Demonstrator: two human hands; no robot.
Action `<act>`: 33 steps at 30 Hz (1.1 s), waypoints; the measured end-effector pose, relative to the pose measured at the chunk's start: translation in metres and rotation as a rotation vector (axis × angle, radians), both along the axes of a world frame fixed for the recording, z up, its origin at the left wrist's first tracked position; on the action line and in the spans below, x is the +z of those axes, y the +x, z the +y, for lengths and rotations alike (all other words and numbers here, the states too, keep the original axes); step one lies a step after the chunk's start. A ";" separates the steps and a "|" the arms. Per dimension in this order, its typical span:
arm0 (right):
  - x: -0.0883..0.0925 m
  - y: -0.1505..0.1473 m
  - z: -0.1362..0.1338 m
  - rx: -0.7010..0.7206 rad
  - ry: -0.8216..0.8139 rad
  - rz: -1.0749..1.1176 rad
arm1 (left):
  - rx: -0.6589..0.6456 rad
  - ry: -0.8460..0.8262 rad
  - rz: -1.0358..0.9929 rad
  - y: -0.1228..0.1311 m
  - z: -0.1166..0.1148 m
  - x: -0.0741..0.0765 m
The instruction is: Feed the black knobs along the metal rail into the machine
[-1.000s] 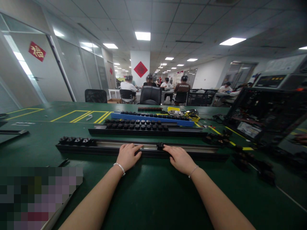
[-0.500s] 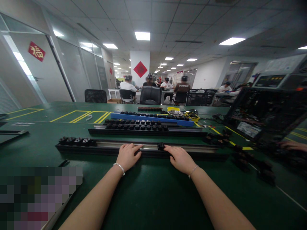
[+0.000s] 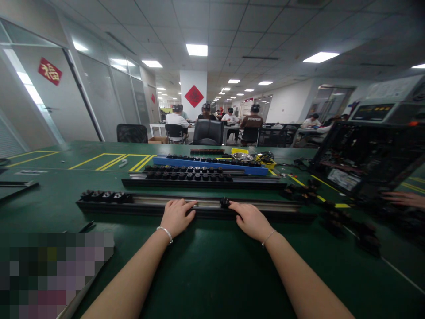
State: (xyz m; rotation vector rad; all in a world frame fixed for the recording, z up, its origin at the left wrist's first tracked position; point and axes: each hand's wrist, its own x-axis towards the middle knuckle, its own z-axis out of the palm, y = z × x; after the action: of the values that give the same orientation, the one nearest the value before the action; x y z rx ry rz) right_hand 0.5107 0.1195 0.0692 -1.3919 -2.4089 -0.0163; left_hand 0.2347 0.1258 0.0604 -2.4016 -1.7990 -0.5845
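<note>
A long black rail (image 3: pixel 142 204) with a silver track lies across the green table in front of me. My left hand (image 3: pixel 175 216) rests on its near edge, fingers stretched flat and pointing right. My right hand (image 3: pixel 250 219) lies on the rail a little to the right, its fingertips touching a small black slider block (image 3: pixel 225 202) that sits on the track. Several more black blocks (image 3: pixel 102 196) are bunched at the rail's left end.
Two more rails loaded with black blocks (image 3: pixel 199 176) lie behind, the far one on a blue bar (image 3: pixel 212 165). Loose black parts (image 3: pixel 345 223) are scattered at the right near an open computer case (image 3: pixel 365 164). Another person's hand (image 3: pixel 403 199) shows at the right edge. People sit at tables behind.
My right hand and the black slider block have shifted slightly to the right along the rail. The other person's hand at the right edge has come further into view.
</note>
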 end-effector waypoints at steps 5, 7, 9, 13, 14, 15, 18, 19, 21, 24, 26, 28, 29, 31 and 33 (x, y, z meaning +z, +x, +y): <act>-0.001 0.002 0.001 -0.010 0.019 0.000 | -0.010 0.006 -0.003 0.000 0.001 0.000; -0.002 0.002 0.001 -0.008 0.037 0.005 | -0.007 0.005 -0.002 0.000 0.001 0.000; -0.003 0.001 0.002 -0.004 0.054 0.009 | -0.003 0.000 -0.002 0.000 0.001 -0.001; -0.005 0.001 0.003 -0.001 0.074 0.020 | -0.002 -0.004 -0.006 0.000 0.000 -0.001; -0.005 0.001 0.003 0.000 0.078 0.024 | -0.002 -0.002 -0.007 0.000 0.000 -0.001; -0.006 0.001 0.003 0.003 0.081 0.029 | -0.002 -0.001 -0.007 0.000 0.000 -0.001; -0.006 0.001 0.003 0.005 0.093 0.046 | 0.000 0.005 -0.006 0.000 0.001 -0.001; -0.006 0.001 0.003 0.005 0.095 0.051 | -0.001 0.006 -0.007 0.000 0.001 -0.001; -0.006 0.002 0.003 0.003 0.097 0.058 | -0.002 0.008 -0.006 0.000 0.001 -0.002; -0.005 0.002 0.003 0.004 0.089 0.064 | -0.008 0.020 -0.002 0.000 0.001 -0.002; -0.004 0.002 0.003 0.004 0.085 0.069 | -0.012 0.031 0.001 -0.001 0.001 -0.003; -0.004 0.003 0.003 0.002 0.087 0.077 | -0.017 0.035 0.002 -0.001 0.001 -0.003; -0.004 0.003 0.003 0.000 0.090 0.082 | -0.016 0.033 0.001 -0.001 0.001 -0.003; -0.005 0.004 0.003 -0.007 0.097 0.090 | -0.014 0.026 0.001 -0.001 0.001 -0.002; -0.005 0.003 0.003 -0.031 0.108 0.092 | -0.009 0.022 0.000 -0.001 0.001 -0.002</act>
State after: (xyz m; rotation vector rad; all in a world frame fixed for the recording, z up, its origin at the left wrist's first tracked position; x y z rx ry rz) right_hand 0.5140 0.1221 0.0641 -1.3511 -2.2764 -0.0875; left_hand 0.2339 0.1270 0.0582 -2.3967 -1.7733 -0.6015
